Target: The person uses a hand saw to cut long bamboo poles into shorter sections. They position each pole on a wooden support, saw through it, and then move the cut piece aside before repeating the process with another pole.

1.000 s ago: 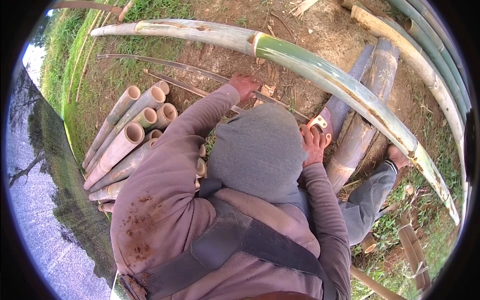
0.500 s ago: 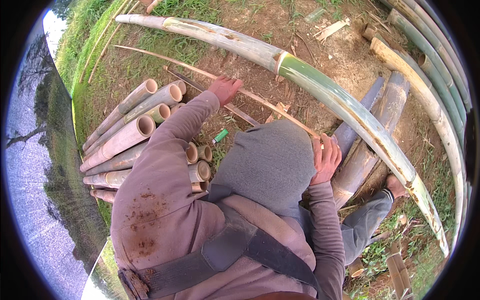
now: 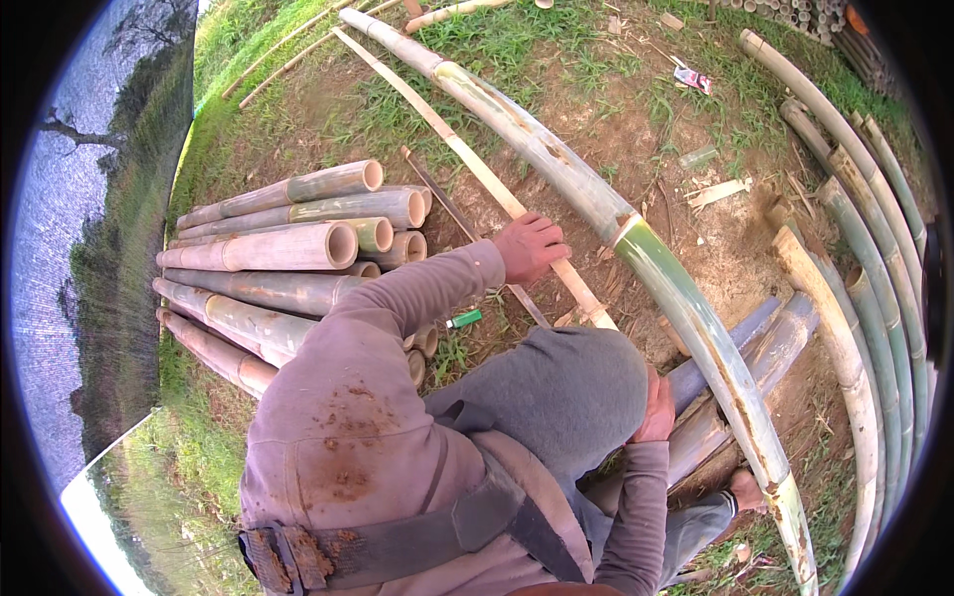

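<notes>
A long, pale split bamboo strip (image 3: 455, 147) slants from the far left down to my bent grey-clad knee (image 3: 586, 382). My left hand (image 3: 533, 247) is closed around the strip's lower part. On the right side of the knee is my right hand (image 3: 657, 407), its fingers mostly hidden, so I cannot tell whether it holds anything. The strip's near end passes out of sight by the knee. A narrower, darker strip (image 3: 452, 211) lies on the ground left of the pale one. Beyond the pale strip, a thick green-and-white bamboo pole (image 3: 668, 278) runs across, partly over other bamboo pieces.
Cut bamboo tubes (image 3: 288, 245) are piled on the left. A small green object (image 3: 464, 319) lies near them. More long poles (image 3: 845, 328) line the right side. Short dark bamboo logs (image 3: 785, 343) lie under the thick pole, near my bare foot (image 3: 747, 491).
The view has shifted. The pale strip now slopes more steeply and shows its broad face. My right hand, earlier at the strip's near end, is now lower, beside the knee.
</notes>
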`<state>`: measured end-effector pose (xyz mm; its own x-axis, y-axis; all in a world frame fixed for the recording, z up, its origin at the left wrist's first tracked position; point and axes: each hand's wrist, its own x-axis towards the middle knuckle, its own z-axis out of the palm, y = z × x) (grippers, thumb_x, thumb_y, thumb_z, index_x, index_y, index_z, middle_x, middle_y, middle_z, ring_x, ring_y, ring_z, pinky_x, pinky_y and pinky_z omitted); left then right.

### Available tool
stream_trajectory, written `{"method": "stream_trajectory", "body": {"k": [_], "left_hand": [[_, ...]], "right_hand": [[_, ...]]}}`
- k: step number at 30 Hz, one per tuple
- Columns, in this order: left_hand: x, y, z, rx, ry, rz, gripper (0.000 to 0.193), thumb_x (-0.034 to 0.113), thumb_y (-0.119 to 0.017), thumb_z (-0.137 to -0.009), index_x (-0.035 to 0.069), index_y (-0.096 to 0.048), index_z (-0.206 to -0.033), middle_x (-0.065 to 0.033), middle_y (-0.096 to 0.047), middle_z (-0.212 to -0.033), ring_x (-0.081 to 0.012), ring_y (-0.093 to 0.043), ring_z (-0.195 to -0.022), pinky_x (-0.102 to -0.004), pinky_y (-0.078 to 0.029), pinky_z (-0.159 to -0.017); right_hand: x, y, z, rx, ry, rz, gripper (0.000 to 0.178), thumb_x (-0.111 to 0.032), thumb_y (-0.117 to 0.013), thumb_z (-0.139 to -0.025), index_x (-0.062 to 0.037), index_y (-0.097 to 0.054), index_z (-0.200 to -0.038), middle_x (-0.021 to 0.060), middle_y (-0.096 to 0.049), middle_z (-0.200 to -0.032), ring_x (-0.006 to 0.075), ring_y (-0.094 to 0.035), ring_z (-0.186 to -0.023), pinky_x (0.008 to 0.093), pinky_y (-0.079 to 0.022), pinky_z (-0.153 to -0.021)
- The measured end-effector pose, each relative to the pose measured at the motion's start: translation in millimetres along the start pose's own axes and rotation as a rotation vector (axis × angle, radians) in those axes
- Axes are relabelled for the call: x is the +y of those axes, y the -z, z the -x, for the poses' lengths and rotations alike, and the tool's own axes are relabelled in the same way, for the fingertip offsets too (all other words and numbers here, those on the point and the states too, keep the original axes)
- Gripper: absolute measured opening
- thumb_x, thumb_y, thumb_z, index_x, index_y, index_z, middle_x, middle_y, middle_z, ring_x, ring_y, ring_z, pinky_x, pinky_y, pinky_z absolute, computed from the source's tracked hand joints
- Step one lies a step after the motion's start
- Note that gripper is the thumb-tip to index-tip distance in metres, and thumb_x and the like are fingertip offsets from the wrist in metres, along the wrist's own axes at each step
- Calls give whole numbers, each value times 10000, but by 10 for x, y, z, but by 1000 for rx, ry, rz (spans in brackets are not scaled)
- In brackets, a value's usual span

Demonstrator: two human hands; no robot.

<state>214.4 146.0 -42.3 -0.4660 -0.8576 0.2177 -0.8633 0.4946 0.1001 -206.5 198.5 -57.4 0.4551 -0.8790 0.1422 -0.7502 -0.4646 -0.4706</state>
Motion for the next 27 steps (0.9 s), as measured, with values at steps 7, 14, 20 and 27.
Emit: {"method": "stream_trajectory", "body": {"k": [7,14,20,27], "left_hand": [[265,-13,-56,522,444,-67,681,110,-771,-766,139,-570,-1416,-163,-493,-1468,-377,-445,-1419,-561,-295,-1226],[249,-610,-303,947,795,145,761,18,-670,-903,-40,-304,-1568,-285,-306,-1579,-446,-337,-1483,-548,-261,-1257],[-12,-687,-144,997,916,849,827,255,-677,-995,-4,-228,-1639,-259,-340,-1596,-429,-426,-1463,-581,-387,-1220],[-911,-1028,-954,919,1113,1926,1057,867,-621,-858,158,-413,-1615,-189,-461,-1626,-401,-486,-1460,-720,-361,-1190]], "right_hand": [[-6,-168,-92,81,-38,-47,409,-233,-860,-814,-95,-714,-1170,135,-694,-958,377,-705,-893,488,-567,-768],[-208,325,-265,188,-64,-34,402,-316,-880,-830,-85,-721,-1118,116,-693,-917,351,-694,-798,458,-550,-708],[-204,881,-389,163,-66,13,442,-390,-893,-822,-84,-728,-1094,78,-688,-889,314,-692,-751,444,-531,-674],[-194,1060,-234,193,-68,-39,436,-377,-903,-804,-82,-723,-1070,80,-667,-846,305,-678,-717,437,-529,-663]]}}
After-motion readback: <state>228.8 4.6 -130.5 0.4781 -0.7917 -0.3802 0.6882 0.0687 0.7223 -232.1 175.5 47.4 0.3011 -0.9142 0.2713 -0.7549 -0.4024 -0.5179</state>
